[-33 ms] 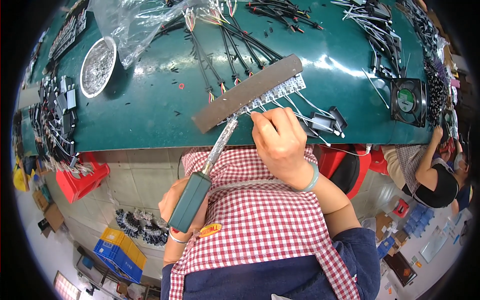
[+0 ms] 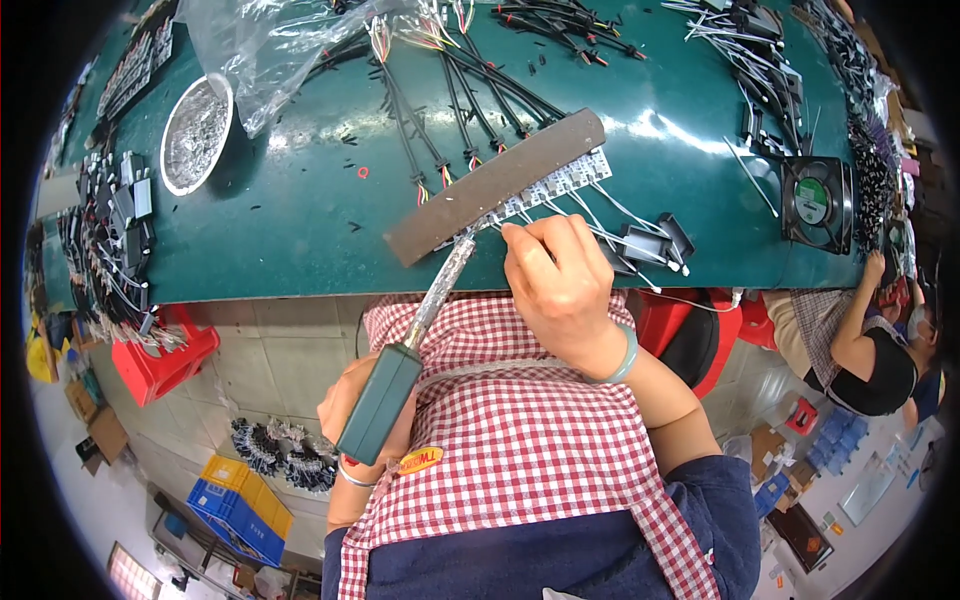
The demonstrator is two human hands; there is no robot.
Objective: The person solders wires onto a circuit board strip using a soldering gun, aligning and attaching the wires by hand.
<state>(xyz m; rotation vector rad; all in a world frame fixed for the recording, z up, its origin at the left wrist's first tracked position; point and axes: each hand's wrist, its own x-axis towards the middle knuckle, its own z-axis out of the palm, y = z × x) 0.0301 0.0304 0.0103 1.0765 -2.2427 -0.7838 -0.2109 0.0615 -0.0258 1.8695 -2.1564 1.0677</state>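
My left hand [image 2: 345, 400] is wrapped round the green handle of a soldering iron [image 2: 380, 405]. The iron's tip touches or nearly touches the near edge of a white circuit board strip [image 2: 565, 183]. Across that strip lies a flat brown bar [image 2: 500, 185], set at a slant and hiding much of it. Close to the iron's tip, my right hand [image 2: 565, 285] pinches a thin white wire [image 2: 500, 226] at the strip's edge. Other white wires [image 2: 625, 208] run from the strip to small black housings [image 2: 648, 243] at the right. Black cables [image 2: 408, 140] with coloured ends reach the bar's far side.
A white-rimmed pot [image 2: 231, 105] of silvery scraps stands at the left, by a clear plastic bag [image 2: 265, 60]. A black fan [image 2: 815, 203] sits at the right edge of the green table [image 2: 300, 230]. Wired parts [image 2: 120, 215] pile up leftward. Another person [image 2: 860, 360] works at far right.
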